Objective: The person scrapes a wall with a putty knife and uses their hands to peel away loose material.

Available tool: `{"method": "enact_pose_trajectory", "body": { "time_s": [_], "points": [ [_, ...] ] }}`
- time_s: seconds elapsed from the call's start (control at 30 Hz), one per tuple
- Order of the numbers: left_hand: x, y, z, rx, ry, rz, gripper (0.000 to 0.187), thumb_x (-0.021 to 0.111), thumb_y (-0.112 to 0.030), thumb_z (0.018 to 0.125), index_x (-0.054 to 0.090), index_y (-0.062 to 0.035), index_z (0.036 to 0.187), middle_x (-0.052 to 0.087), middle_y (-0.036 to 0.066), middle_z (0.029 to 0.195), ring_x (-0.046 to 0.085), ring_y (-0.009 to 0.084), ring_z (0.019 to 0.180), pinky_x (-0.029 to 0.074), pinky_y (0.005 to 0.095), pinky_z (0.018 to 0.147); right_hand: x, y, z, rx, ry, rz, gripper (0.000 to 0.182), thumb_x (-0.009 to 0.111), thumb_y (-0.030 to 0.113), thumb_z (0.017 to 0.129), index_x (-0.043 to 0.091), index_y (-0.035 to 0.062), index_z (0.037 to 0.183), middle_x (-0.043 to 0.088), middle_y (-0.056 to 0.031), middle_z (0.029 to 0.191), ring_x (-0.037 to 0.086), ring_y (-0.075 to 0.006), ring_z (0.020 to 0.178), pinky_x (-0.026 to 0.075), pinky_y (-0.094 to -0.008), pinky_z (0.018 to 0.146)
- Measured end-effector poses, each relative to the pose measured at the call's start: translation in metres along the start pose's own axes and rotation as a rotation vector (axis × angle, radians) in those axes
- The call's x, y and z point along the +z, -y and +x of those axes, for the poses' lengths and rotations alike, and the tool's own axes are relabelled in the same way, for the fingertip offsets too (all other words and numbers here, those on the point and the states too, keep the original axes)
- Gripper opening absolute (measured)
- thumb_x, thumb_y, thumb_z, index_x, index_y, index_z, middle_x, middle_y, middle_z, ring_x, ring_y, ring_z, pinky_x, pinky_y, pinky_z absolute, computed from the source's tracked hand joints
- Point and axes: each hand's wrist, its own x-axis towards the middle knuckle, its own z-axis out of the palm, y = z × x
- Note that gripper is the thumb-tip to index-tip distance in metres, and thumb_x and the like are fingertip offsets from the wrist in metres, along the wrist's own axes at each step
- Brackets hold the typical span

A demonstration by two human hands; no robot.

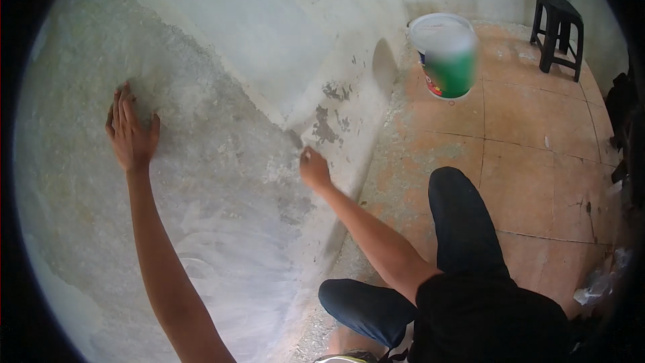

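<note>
My left hand [133,136] lies flat against the grey, bare part of the wall [195,134], fingers stretched upward and holding nothing. Lower on the wall, my right hand [315,170] is closed in a fist-like grip close to the surface. Whatever it grips is mostly hidden; a small pale bit shows at the fingers and a dark patch lies just beyond them. The hand is by the edge where the grey surface meets the white paint [269,33]. Dark patches of peeled paint [326,124] are just to its right.
A paint bucket [451,77] with a green label and white lid stands on the orange tiled floor [517,168] near the wall. Behind it at the right is a black plastic stool [559,33]. Clear plastic wrapping [598,289] lies at the right edge. My bent knees are below.
</note>
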Motion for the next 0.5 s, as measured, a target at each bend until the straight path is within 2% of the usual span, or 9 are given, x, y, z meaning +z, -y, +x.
{"method": "enact_pose_trajectory", "body": {
  "time_s": [0.07, 0.13, 0.17, 0.23, 0.3, 0.37, 0.43, 0.5],
  "points": [
    [0.000, 0.005, -0.004, 0.065, -0.056, -0.053, 0.062, 0.063, -0.029, 0.077, 0.036, -0.0150, 0.131, 0.034, -0.003, 0.142, 0.029, 0.0152, 0.133, 0.023, 0.0386, 0.109, 0.003, 0.003, 0.004, -0.019, 0.002, 0.024, 0.027, 0.041, 0.022, 0.090, 0.055, 0.0079, 0.109, 0.061, -0.0219, 0.100, 0.056, -0.0421, 0.095, 0.045, -0.0478, 0.079],
    [-0.003, 0.005, -0.003, 0.039, -0.028, -0.020, 0.061, 0.063, -0.029, 0.077, 0.037, -0.0149, 0.130, 0.035, -0.003, 0.142, 0.030, 0.0152, 0.133, 0.023, 0.0386, 0.109, 0.001, 0.018, -0.013, -0.067, -0.008, 0.024, 0.026, 0.043, 0.019, 0.089, 0.055, 0.0075, 0.110, 0.061, -0.0222, 0.100, 0.057, -0.0407, 0.094, 0.045, -0.0471, 0.079],
    [-0.002, 0.000, 0.001, 0.013, -0.005, 0.001, 0.059, 0.064, -0.029, 0.077, 0.038, -0.0147, 0.129, 0.035, -0.003, 0.142, 0.030, 0.0153, 0.133, 0.023, 0.0387, 0.109, -0.012, 0.025, -0.020, 0.002, 0.155, 0.062, 0.025, 0.045, 0.016, 0.088, 0.055, 0.0079, 0.109, 0.062, -0.0213, 0.098, 0.058, -0.0400, 0.093, 0.045, -0.0471, 0.078],
    [0.002, 0.003, 0.001, 0.022, -0.046, -0.036, 0.058, 0.064, -0.029, 0.077, 0.040, -0.0144, 0.127, 0.035, -0.003, 0.141, 0.030, 0.0154, 0.133, 0.023, 0.0385, 0.109, -0.012, 0.020, 0.002, -0.009, 0.087, 0.036, 0.026, 0.047, 0.017, 0.088, 0.057, 0.0087, 0.110, 0.062, -0.0225, 0.089, 0.061, -0.0343, 0.080, 0.045, -0.0427, 0.069],
    [0.002, 0.005, -0.008, 0.072, -0.052, -0.057, 0.057, 0.064, -0.029, 0.076, 0.041, -0.0142, 0.126, 0.036, -0.003, 0.141, 0.030, 0.0155, 0.133, 0.023, 0.0383, 0.108, -0.003, 0.008, -0.003, -0.019, 0.079, 0.038, 0.025, 0.048, 0.017, 0.088, 0.057, 0.0085, 0.110, 0.062, -0.0224, 0.089, 0.061, -0.0348, 0.079, 0.045, -0.0423, 0.068],
    [-0.002, 0.001, 0.000, 0.004, -0.031, -0.014, 0.055, 0.064, -0.029, 0.077, 0.042, -0.0139, 0.125, 0.038, -0.002, 0.140, 0.031, 0.0159, 0.133, 0.024, 0.0381, 0.108, 0.001, 0.014, 0.004, -0.083, 0.052, 0.041, 0.025, 0.048, 0.017, 0.088, 0.057, 0.0084, 0.109, 0.062, -0.0224, 0.089, 0.061, -0.0353, 0.078, 0.046, -0.0419, 0.067],
    [-0.002, 0.001, 0.001, 0.011, -0.049, -0.029, 0.057, 0.064, -0.029, 0.077, 0.041, -0.0143, 0.127, 0.038, -0.002, 0.140, 0.031, 0.0162, 0.132, 0.024, 0.0382, 0.108, 0.000, 0.012, 0.002, -0.210, 0.027, -0.050, 0.025, 0.048, 0.016, 0.088, 0.056, 0.0083, 0.109, 0.061, -0.0228, 0.090, 0.061, -0.0354, 0.079, 0.046, -0.0423, 0.068],
    [-0.004, 0.001, -0.005, 0.035, -0.043, -0.033, 0.059, 0.064, -0.029, 0.077, 0.040, -0.0147, 0.129, 0.039, -0.001, 0.139, 0.032, 0.0165, 0.132, 0.024, 0.0382, 0.108, -0.004, 0.015, 0.014, -0.166, 0.024, -0.020, 0.025, 0.047, 0.016, 0.088, 0.056, 0.0084, 0.110, 0.061, -0.0229, 0.090, 0.061, -0.0353, 0.083, 0.045, -0.0432, 0.071]
  ]
}}
